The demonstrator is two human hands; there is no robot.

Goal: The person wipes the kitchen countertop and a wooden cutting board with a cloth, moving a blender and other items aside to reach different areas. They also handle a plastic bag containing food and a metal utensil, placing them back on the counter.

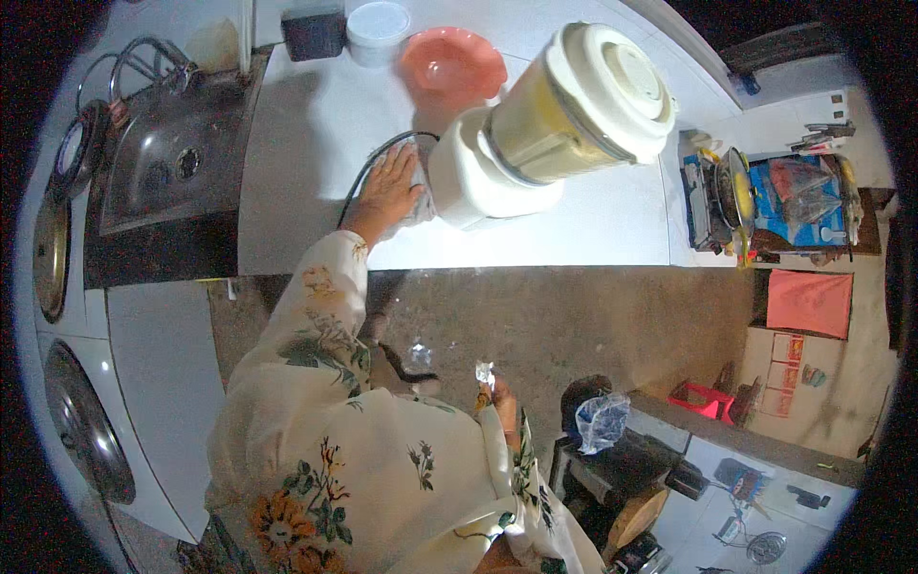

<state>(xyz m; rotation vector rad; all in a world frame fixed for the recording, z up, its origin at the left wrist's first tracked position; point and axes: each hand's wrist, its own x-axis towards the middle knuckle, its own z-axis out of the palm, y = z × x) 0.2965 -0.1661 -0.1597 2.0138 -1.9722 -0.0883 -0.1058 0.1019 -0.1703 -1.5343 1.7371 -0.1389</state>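
My left hand [388,185] lies flat on a grey cloth [422,204] on the white countertop, with its fingers extended. Right beside the cloth stands a white blender base [470,168] with a dark cord. On the base sits the blender jar [549,125], lidded in white and holding something yellowish. Low in front of my body, away from the counter, my right hand [505,405] is partly covered by its sleeve. A small silvery piece [485,373], seemingly foil, shows at its fingertips; its exact kind is unclear.
A coral-coloured bowl [455,64], a white lidded tub [378,32] and a dark box [313,34] stand behind the cloth. To the left is a metal sink [179,158] with a faucet. A pan [735,190] stands far right. Behind, a plastic bag [602,422] rests on a dark stand.
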